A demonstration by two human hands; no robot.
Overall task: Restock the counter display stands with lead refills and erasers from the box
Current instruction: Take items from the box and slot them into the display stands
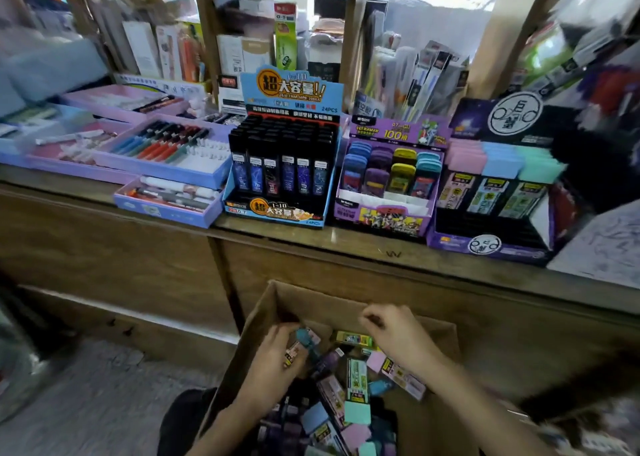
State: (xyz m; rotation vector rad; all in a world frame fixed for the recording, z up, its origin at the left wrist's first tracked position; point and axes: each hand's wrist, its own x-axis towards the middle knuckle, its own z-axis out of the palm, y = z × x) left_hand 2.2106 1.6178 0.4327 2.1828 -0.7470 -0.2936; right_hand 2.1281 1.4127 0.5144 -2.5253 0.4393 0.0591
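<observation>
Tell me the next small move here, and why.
Probably lift the left hand out of the box and carry its teal-capped pack to the middle purple stand: the hand grips it, and that stand's front row sits bare.

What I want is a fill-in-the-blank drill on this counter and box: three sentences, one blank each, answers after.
1. Both the left hand and the right hand are down in the cardboard ____ below the counter.
2. The blue stand packed with black cases stands directly ____ of the purple stand.
3. The front row of the purple stand is ____.
Answers: box; left; empty.
</observation>
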